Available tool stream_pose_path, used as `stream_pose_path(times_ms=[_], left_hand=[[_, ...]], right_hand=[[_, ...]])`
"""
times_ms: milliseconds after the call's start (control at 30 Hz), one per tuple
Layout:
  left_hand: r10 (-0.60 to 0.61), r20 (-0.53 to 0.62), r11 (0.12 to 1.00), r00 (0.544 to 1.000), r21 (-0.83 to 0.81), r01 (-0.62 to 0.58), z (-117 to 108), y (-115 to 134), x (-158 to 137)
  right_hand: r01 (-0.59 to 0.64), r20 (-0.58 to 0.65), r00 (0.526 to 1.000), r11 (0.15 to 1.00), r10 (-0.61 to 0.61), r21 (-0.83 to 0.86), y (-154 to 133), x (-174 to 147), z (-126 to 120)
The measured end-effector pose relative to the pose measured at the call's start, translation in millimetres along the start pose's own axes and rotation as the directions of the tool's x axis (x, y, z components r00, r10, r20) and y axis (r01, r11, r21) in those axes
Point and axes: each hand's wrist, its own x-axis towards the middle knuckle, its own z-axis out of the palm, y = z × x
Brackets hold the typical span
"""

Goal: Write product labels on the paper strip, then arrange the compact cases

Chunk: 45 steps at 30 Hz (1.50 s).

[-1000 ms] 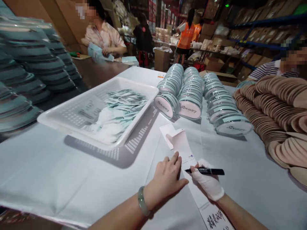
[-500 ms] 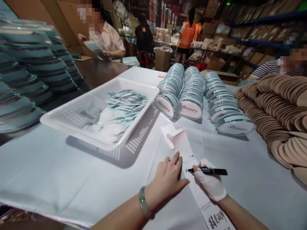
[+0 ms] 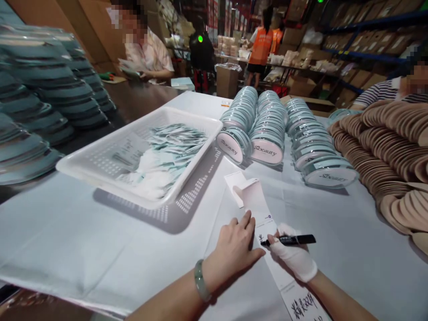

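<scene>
A long strip of white labels [image 3: 259, 203] runs down the table towards me, its far end folded over. Across its left edge lies my left hand [image 3: 234, 245], flat with fingers stretched out, a green bangle [image 3: 201, 280] on the wrist. In a white glove with bare fingertips, my right hand [image 3: 294, 258] grips a black marker [image 3: 296, 240]. The marker's tip touches the strip beside a small black handwritten character. Larger black handwriting [image 3: 304, 307] shows on the strip nearer to me, partly cut off by the frame.
Left of my hands sits a white plastic basket [image 3: 160, 203] of small packets. Rows of clear-wrapped oval packs [image 3: 267, 151] stand ahead. Beige oval pads [image 3: 377, 165] are piled at right, teal-edged packs [image 3: 50, 89] stacked at left. Other people work around the table and behind.
The marker tip has moved slightly down, and the character beside it has gained strokes. My left hand stays in place. The person at the far left has lowered the sheets they hold.
</scene>
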Motion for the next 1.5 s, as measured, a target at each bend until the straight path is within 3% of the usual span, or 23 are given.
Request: stream_pose_path(times_ms=[233, 433, 933, 1500], left_hand=[[-0.008, 0.011, 1.0, 1.0, 0.004, 0.008, 0, 0, 0], [0.001, 0.002, 1.0, 1.0, 0.008, -0.001, -1, 1, 0], [-0.01, -0.004, 1.0, 1.0, 0.015, 0.01, 1, 0, 1], [-0.02, 0.009, 1.0, 1.0, 0.018, 0.02, 1, 1, 0]], right_hand=[[-0.04, -0.076, 0.996, 0.997, 0.046, 0.071, -11, 4, -1], [-0.091, -0.064, 0.993, 0.983, 0.102, 0.159, -20, 6, -1], [-0.073, -0.081, 0.993, 0.989, 0.084, 0.131, -19, 7, -1], [-0.012, -0.095, 0.995, 0.997, 0.019, 0.073, 0, 3, -1]])
